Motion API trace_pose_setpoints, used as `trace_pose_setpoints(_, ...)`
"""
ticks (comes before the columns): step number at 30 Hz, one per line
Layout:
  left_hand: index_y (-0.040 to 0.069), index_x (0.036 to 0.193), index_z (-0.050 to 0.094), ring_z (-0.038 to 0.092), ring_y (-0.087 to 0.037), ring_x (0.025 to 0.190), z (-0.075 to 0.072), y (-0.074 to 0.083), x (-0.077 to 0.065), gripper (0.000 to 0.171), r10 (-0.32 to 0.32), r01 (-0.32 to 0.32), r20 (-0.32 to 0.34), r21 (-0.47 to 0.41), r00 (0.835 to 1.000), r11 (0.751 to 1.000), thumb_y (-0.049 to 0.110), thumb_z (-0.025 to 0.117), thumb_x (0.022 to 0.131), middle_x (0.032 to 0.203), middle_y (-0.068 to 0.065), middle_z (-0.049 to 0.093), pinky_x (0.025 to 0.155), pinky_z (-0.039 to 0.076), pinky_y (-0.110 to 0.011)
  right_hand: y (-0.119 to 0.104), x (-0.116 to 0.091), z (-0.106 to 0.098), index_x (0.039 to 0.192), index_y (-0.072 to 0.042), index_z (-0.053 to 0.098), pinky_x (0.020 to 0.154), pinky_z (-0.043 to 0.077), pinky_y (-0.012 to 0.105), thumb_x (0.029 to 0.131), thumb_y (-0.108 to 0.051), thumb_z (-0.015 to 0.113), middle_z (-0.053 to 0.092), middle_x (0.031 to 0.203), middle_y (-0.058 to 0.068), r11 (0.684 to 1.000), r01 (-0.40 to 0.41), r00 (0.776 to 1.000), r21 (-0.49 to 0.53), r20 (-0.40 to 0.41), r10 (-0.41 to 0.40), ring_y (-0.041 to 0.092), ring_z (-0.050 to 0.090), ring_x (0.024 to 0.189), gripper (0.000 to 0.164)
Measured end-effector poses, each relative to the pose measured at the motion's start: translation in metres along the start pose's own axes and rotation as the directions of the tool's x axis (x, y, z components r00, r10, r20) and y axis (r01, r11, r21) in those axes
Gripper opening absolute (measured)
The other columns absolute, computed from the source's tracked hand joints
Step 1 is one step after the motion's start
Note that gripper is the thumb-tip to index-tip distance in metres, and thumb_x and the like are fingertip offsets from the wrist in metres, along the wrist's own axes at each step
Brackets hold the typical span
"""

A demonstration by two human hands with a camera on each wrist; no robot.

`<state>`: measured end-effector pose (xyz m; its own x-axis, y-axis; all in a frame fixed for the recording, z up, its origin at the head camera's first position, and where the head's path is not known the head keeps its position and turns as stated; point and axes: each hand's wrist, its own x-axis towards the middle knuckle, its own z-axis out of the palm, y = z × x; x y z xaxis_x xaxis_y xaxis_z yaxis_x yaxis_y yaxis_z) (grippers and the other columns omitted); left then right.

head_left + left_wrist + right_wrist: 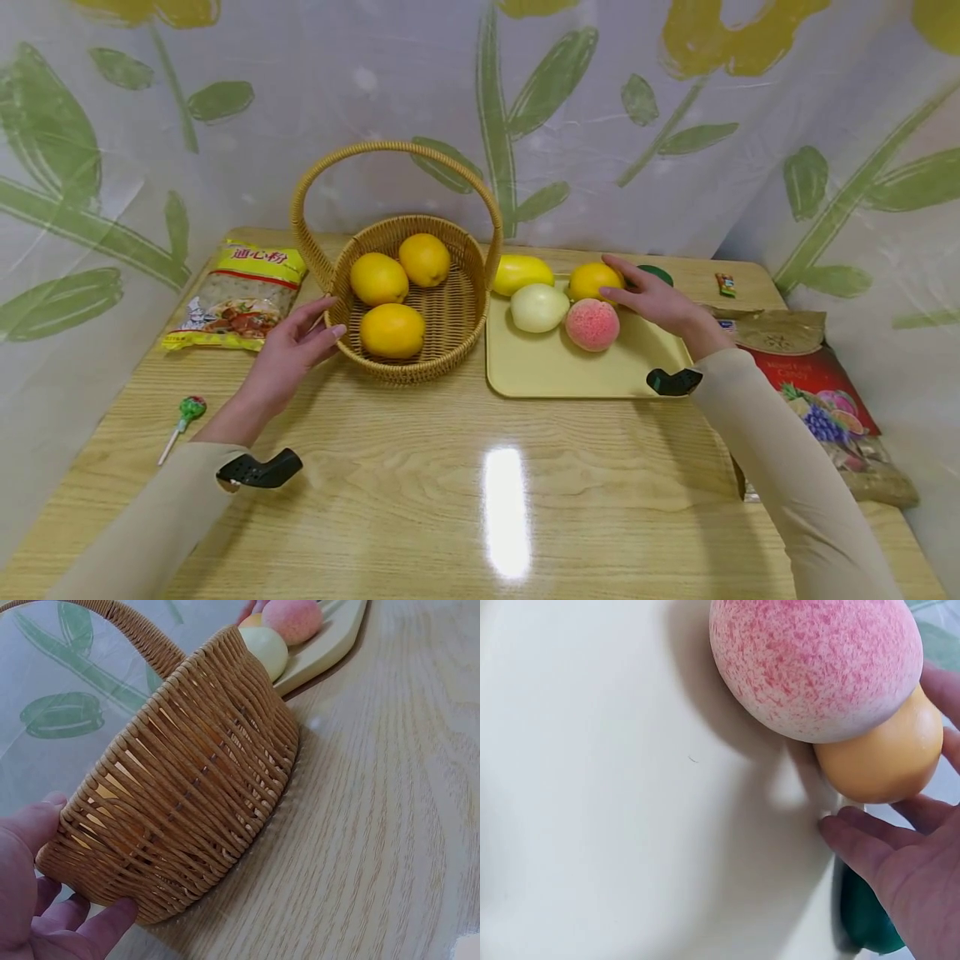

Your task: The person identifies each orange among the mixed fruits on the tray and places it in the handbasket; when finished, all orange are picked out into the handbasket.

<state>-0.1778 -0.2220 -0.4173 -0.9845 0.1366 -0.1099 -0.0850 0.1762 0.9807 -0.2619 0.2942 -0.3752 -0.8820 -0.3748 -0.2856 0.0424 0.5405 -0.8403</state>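
My left hand [300, 340] rests against the left side of a wicker basket [408, 372], its fingers spread and the thumb by the rim [67, 814]. Inside lie three yellow lemons [392, 331]. Over a pale yellow tray [555, 379], my right hand [656, 298] reaches to another yellow lemon [591, 282], thumb and fingers apart at its right side. In the right wrist view the thumb [855, 844] stands clear of the fruit. A pink peach [592, 325], a pale round fruit [538, 308], a long yellow fruit [522, 274] and a dark green one [657, 274] are beside it.
A bag of pasta [243, 292] lies left of the basket, a lollipop [187, 412] nearer the front. On the right lie a red and gold candy bag [817, 392] and a small wrapped sweet [725, 285]. A flower-patterned curtain [375, 92] stands behind the table.
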Motion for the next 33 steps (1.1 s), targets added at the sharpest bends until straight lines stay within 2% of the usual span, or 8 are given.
trace_pose_setpoints(3, 0.01, 0.155, 0.028, 0.025, -0.03, 0.145, 0.001, 0.001, 0.0, 0.068, 0.001, -0.001, -0.003, 0.005, 1.0, 1.0, 0.033, 0.059, 0.099, 0.162, -0.009, 0.017, 0.098, 0.047, -0.026, 0.0, 0.001, 0.0, 0.159, -0.016, 0.012, 0.114, 0.03, 0.053, 0.103, -0.028, 0.052, 0.011, 0.162, 0.015, 1.0, 0.005, 1.0, -0.012, 0.001, -0.005, 0.034, 0.025, 0.143, 0.07)
trace_pose_setpoints(10, 0.011, 0.155, 0.028, 0.026, -0.03, 0.144, 0.001, 0.002, -0.001, 0.069, -0.002, 0.002, -0.004, 0.013, 1.0, 1.0, 0.034, 0.059, 0.098, 0.162, -0.009, 0.018, 0.099, 0.047, -0.027, 0.016, 0.012, -0.003, 0.158, -0.023, 0.021, 0.111, 0.035, 0.052, 0.103, -0.031, 0.053, 0.017, 0.161, 0.012, 0.998, 0.04, 0.999, -0.048, -0.017, -0.041, 0.032, 0.033, 0.138, 0.064)
trace_pose_setpoints(20, 0.011, 0.155, 0.026, 0.025, -0.029, 0.145, 0.001, 0.002, -0.001, 0.07, -0.003, 0.003, 0.003, 0.015, 1.0, 1.0, 0.034, 0.059, 0.098, 0.162, -0.01, 0.018, 0.099, 0.047, -0.028, 0.015, 0.007, -0.001, 0.157, -0.024, 0.026, 0.11, 0.037, 0.053, 0.103, -0.028, 0.052, 0.019, 0.16, 0.012, 0.998, 0.051, 0.998, -0.044, -0.027, -0.052, 0.033, 0.036, 0.136, 0.06)
trace_pose_setpoints(28, 0.009, 0.155, 0.026, 0.025, -0.03, 0.145, 0.0, 0.002, -0.002, 0.07, 0.004, -0.004, 0.002, 0.014, 1.0, 1.0, 0.033, 0.059, 0.098, 0.162, -0.01, 0.018, 0.098, 0.047, -0.026, 0.017, 0.007, -0.002, 0.156, -0.021, 0.028, 0.109, 0.038, 0.054, 0.101, -0.032, 0.056, 0.024, 0.158, 0.014, 0.998, 0.026, 0.997, -0.054, -0.073, -0.03, 0.034, 0.037, 0.134, 0.062)
trace_pose_setpoints(33, 0.009, 0.155, 0.027, 0.026, -0.031, 0.144, 0.001, 0.002, -0.002, 0.069, 0.003, -0.003, 0.002, 0.01, 1.0, 1.0, 0.033, 0.059, 0.098, 0.162, -0.01, 0.018, 0.097, 0.047, -0.025, 0.016, 0.01, -0.002, 0.155, -0.017, 0.027, 0.111, 0.036, 0.053, 0.099, -0.035, 0.058, 0.027, 0.155, 0.014, 1.0, 0.006, 0.998, -0.017, -0.058, -0.007, 0.033, 0.039, 0.132, 0.066)
